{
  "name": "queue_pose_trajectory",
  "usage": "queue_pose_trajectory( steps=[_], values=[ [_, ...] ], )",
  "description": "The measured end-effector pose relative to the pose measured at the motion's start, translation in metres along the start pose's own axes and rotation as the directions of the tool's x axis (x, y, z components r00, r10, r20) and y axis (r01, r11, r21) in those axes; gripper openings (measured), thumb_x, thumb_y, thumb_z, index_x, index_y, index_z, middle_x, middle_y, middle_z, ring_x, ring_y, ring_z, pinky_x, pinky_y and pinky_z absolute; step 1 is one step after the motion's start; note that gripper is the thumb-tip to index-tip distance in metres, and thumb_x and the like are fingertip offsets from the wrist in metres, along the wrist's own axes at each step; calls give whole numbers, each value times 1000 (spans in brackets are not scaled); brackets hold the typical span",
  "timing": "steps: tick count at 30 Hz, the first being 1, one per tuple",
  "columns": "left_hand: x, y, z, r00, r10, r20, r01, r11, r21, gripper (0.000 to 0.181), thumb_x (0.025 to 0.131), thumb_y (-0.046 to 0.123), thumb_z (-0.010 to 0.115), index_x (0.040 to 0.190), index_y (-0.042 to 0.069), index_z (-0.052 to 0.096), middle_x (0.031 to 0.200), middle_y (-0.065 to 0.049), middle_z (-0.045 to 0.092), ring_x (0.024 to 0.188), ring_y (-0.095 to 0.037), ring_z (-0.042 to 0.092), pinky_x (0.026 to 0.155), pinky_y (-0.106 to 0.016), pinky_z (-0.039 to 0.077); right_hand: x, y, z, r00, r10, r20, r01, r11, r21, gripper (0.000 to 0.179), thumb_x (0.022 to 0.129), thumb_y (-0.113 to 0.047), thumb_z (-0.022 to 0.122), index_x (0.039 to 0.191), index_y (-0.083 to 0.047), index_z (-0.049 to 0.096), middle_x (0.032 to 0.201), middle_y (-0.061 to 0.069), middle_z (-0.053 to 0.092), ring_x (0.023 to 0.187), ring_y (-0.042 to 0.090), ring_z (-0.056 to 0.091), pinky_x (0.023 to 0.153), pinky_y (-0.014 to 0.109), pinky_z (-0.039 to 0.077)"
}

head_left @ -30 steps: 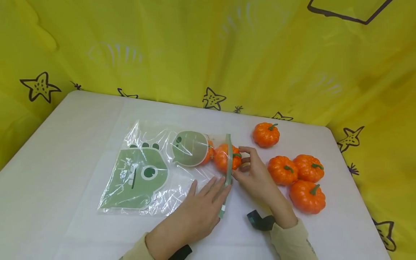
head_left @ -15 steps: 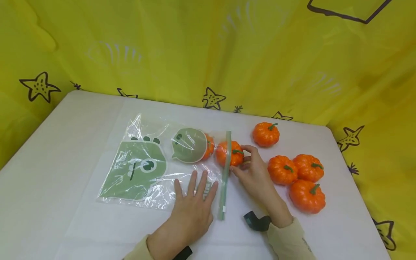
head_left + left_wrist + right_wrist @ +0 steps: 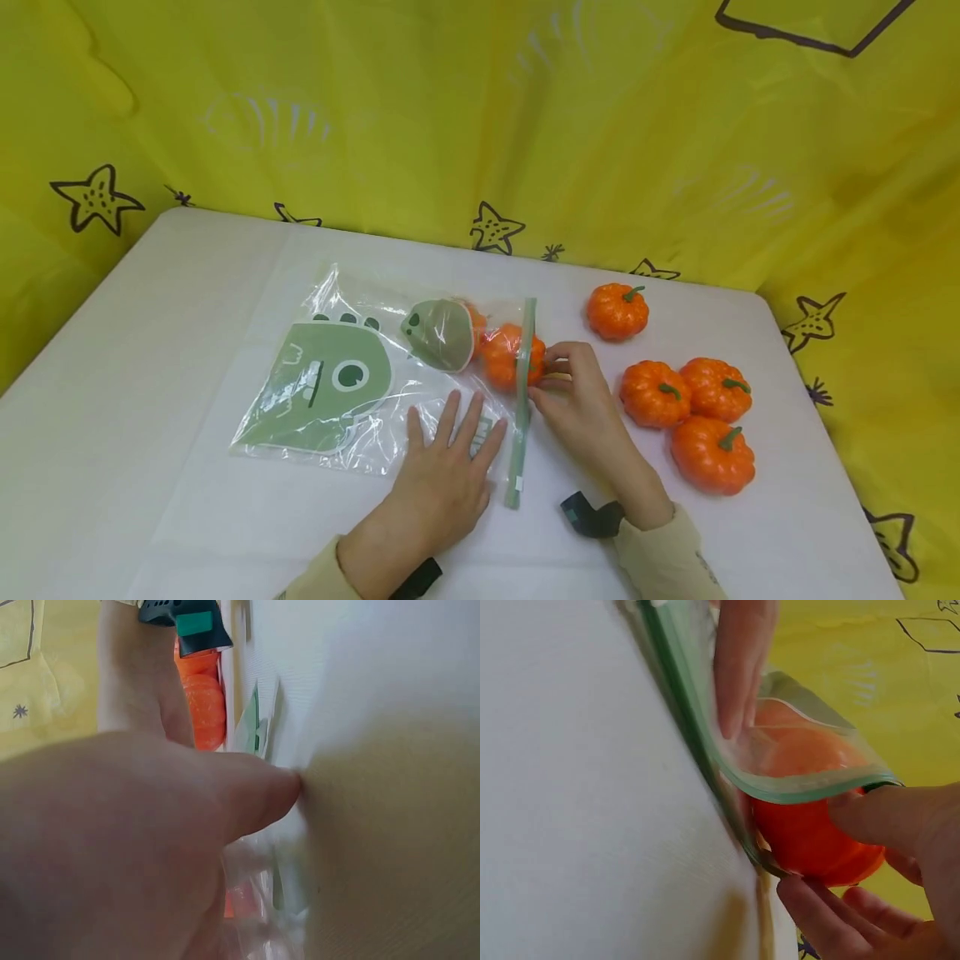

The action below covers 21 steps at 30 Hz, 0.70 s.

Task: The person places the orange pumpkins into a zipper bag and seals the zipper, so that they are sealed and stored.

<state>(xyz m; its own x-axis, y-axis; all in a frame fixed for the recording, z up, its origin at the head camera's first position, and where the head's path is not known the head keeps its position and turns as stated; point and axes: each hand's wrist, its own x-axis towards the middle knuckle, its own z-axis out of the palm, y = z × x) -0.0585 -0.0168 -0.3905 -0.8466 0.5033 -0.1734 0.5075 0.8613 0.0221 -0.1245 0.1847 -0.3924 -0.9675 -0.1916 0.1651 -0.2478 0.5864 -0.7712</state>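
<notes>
A clear zip bag [image 3: 337,408] with green dinosaur prints lies flat, its green zip strip [image 3: 519,433] facing right. My left hand [image 3: 442,483] rests on the bag's near side, fingers straight and spread. At the bag's mouth, my right hand [image 3: 581,417] grips an orange toy pumpkin [image 3: 502,354] between thumb and fingers. Most of this pumpkin is inside the bag. In the right wrist view, the opening arches over the pumpkin [image 3: 810,836], with the thumb on its side and fingers beneath. Another pumpkin [image 3: 477,321] lies deeper in the bag, partly hidden by the printed head.
Three pumpkins sit clustered on the right of the white table [image 3: 187,350], the front one [image 3: 712,454] nearest my right forearm. A single pumpkin [image 3: 617,311] stands farther back. Yellow patterned cloth [image 3: 420,125] hangs behind the table.
My left hand has shifted left from the zip strip onto the bag, its fingers spreading. My right hand has pushed the gripped pumpkin leftward, farther into the bag, and the inner pumpkin has shifted slightly.
</notes>
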Motion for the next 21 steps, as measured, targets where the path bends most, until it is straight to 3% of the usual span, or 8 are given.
queue_pose_trajectory(
  steps=[7, 13, 21],
  values=[
    [1, -2, -3, 1000, 11, -4, -12, 999, -30, 63, 97, 46, 53, 154, 27, 35, 164, -11, 25, 151, -36, 22, 109, -72, 28, -1, -1, 0, 999, 35, -25, -37, 997, -64, 20, 89, -6, 72, 101, -7, 56, 107, 5, 50, 103, 20, 67, 86, 32, 58],
    [2, -1, -4, 995, -15, -100, 9, 998, -55, 65, 96, 37, 57, 154, 19, 35, 165, -13, 22, 152, -33, 21, 110, -71, 27, 0, 2, -6, 998, 52, 29, -51, 997, -54, 18, 91, -7, 68, 108, -9, 62, 112, 4, 59, 108, 21, 67, 89, 34, 57],
    [4, 5, -1, 996, 5, -91, -11, 998, -63, 57, 97, 21, 56, 151, 9, 40, 163, -18, 25, 150, -34, 28, 106, -72, 32, 0, 5, -12, 999, 11, 43, -9, 998, -59, 26, 93, -5, 66, 118, -11, 64, 121, 3, 64, 109, 20, 66, 91, 39, 57]
  ],
)
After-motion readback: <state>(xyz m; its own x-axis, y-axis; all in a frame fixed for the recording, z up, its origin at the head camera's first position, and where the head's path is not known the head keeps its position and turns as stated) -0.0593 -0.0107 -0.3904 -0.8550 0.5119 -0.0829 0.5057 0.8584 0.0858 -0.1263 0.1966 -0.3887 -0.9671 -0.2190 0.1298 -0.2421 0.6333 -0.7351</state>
